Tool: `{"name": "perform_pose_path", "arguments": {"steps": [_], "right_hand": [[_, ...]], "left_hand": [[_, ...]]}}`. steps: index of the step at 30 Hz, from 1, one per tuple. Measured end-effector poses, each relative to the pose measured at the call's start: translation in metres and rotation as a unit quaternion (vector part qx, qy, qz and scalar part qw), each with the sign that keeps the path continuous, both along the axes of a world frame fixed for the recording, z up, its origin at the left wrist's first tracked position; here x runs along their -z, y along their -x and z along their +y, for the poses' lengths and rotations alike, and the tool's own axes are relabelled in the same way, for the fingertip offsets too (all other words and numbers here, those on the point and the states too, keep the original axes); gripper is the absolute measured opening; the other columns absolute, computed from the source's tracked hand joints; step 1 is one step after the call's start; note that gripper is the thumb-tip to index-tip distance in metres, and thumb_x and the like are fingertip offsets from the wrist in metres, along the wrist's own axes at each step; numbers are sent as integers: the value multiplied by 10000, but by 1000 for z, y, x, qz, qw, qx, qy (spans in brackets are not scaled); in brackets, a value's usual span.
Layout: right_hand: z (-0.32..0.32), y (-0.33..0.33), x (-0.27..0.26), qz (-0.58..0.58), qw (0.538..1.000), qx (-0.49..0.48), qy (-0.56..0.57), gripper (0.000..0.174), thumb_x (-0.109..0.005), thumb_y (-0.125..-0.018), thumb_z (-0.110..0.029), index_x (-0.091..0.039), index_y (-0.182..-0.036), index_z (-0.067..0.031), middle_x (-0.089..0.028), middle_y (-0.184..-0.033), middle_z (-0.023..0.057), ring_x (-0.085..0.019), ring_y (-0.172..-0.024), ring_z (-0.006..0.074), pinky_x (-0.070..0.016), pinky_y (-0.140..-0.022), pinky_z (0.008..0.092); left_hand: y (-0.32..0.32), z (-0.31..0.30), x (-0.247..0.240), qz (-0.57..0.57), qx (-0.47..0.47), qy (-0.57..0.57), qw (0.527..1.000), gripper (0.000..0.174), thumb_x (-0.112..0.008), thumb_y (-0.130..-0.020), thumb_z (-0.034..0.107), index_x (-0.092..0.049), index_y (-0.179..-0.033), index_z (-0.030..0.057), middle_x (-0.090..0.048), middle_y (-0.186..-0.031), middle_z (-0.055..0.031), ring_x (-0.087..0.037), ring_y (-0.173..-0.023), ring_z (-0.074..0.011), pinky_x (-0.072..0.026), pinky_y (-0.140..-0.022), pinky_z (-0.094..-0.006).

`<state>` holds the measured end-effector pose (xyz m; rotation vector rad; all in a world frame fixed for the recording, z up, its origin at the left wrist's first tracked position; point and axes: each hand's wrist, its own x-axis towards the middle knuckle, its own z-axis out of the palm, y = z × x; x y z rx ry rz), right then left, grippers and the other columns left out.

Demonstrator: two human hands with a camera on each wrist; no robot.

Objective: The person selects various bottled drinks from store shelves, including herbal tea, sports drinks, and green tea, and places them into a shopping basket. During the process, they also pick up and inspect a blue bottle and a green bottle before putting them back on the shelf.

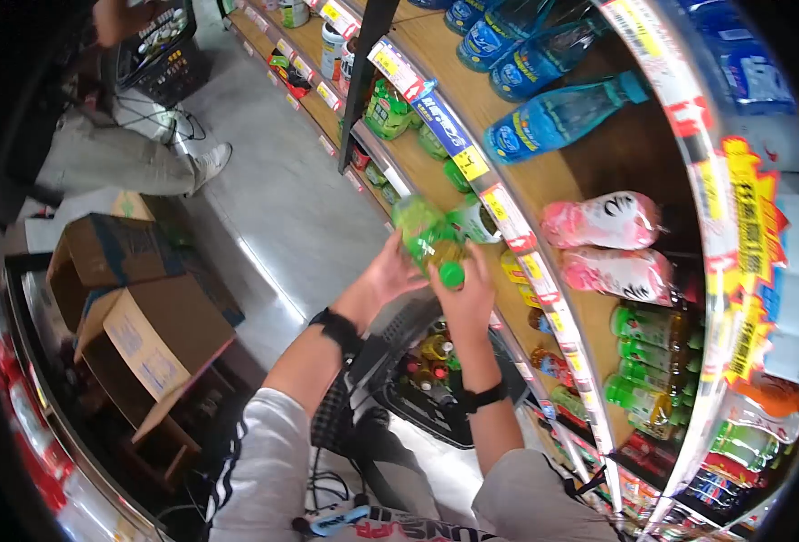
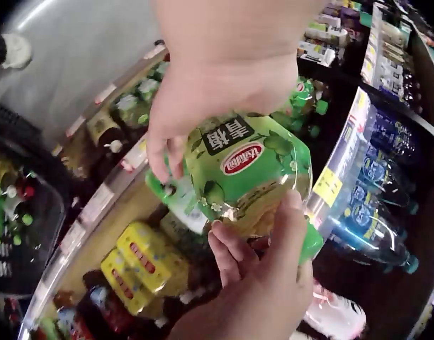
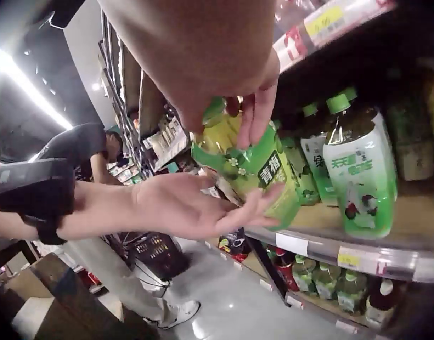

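Note:
A plastic drink bottle with a green plum-pictured label and green cap is tilted in front of the shelf, its cap toward me. My right hand grips it near the neck, fingers and thumb curled round it. At the base end my left hand touches the bottle. In the right wrist view this left hand has its palm up and loosely extended fingers against the label. Just behind stands another bottle with a white and green label on the shelf.
Shelves of drinks run along the right, with blue bottles, pink-wrapped bottles and yellow-labelled packs. A black basket holding several bottles is below my hands. Cardboard boxes stand at left; another person is farther back.

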<state>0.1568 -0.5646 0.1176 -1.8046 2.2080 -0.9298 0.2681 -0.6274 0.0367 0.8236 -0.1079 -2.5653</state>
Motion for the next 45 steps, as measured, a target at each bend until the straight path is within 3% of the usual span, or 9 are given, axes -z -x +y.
{"name": "perform_pose_path", "arguments": {"steps": [12,19,25,28,36,40,42,44,45], "right_hand": [[-140,20,78,83,995,35,-49,382,-616,-725,-382,-532,-871,-40,-584,-805,124,-581,-686,315,-463,-570,383],[-197,19,78,-137,985,66,-81,470,-528,-769,-448,-554,-1006,-43,-593,-899,184,-568,-820,336,-444,-686,400],[-198,24,74,-184,969,55,-158,483,-530,-785,-402,-497,-1061,-8,-547,-979,222,-550,-853,341,-438,-696,405],[-149,12,115,-43,972,53,226,437,-573,-776,-283,-466,-1071,21,-507,-1009,250,-529,-876,344,-434,-710,388],[197,-7,169,-523,829,160,-115,301,-528,-819,-44,-469,-1113,-20,-528,-1054,76,-510,-991,131,-412,-819,254],[348,58,216,-534,761,272,-250,254,-532,-816,-122,-504,-1052,-33,-574,-977,72,-541,-941,155,-423,-791,259],[405,99,236,-686,596,364,-207,272,-520,-814,-200,-510,-1038,-47,-570,-1009,100,-550,-930,196,-433,-792,303],[471,131,278,-713,526,433,-166,285,-524,-796,-218,-506,-1026,-51,-579,-988,120,-563,-901,227,-440,-793,334],[496,144,293,-696,513,473,-170,294,-525,-794,-225,-503,-1030,-52,-579,-984,124,-561,-902,234,-443,-786,337]], "left_hand": [[30,-139,68,-5,-42,12,999,607,-318,-849,549,-305,-1274,117,-376,-1266,-104,-515,-1013,-331,-403,-889,-425],[22,-114,88,-75,-40,145,986,596,-317,-860,510,-292,-1315,127,-347,-1331,-56,-410,-1144,-224,-236,-976,-378],[12,-4,112,-169,27,93,981,441,-342,-868,362,-409,-1226,113,-471,-1215,-62,-455,-1075,-208,-299,-922,-356],[11,74,146,-255,114,50,959,414,-372,-853,349,-441,-1191,120,-500,-1171,-69,-488,-1010,-197,-342,-876,-350],[7,299,196,-253,212,9,944,377,-455,-826,368,-492,-1108,120,-569,-1020,-27,-550,-879,-126,-390,-798,-296],[16,395,233,-383,278,111,874,245,-431,-844,218,-570,-983,72,-606,-918,-52,-593,-757,-147,-460,-664,-340],[19,426,248,-432,233,169,855,218,-484,-826,233,-576,-962,89,-605,-914,-29,-592,-741,-123,-458,-623,-313],[41,423,233,-604,383,342,610,180,-487,-802,240,-578,-905,124,-624,-774,-75,-613,-700,-199,-472,-590,-342],[49,418,218,-625,385,351,581,171,-492,-794,243,-589,-886,136,-624,-769,-74,-618,-661,-201,-474,-579,-329]]}}
